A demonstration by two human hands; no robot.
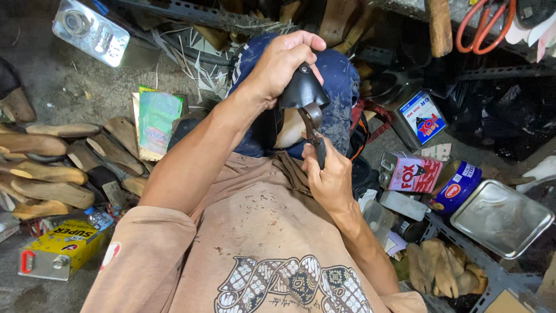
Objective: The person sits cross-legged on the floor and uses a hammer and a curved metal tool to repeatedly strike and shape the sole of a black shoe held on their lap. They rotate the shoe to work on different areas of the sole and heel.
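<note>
A person sits with a black leather shoe upper (301, 88) stretched over a form on their lap. The left hand (281, 64) wraps over the top of it, grip clamped tight. The right hand (330, 177) is closed around the handles of pliers (313, 130), whose jaws seem to pinch the leather's lower edge. Wooden soles (43, 171) lie piled on the floor to the left; tins (414, 173) and a metal tray (501, 217) sit to the right.
</note>
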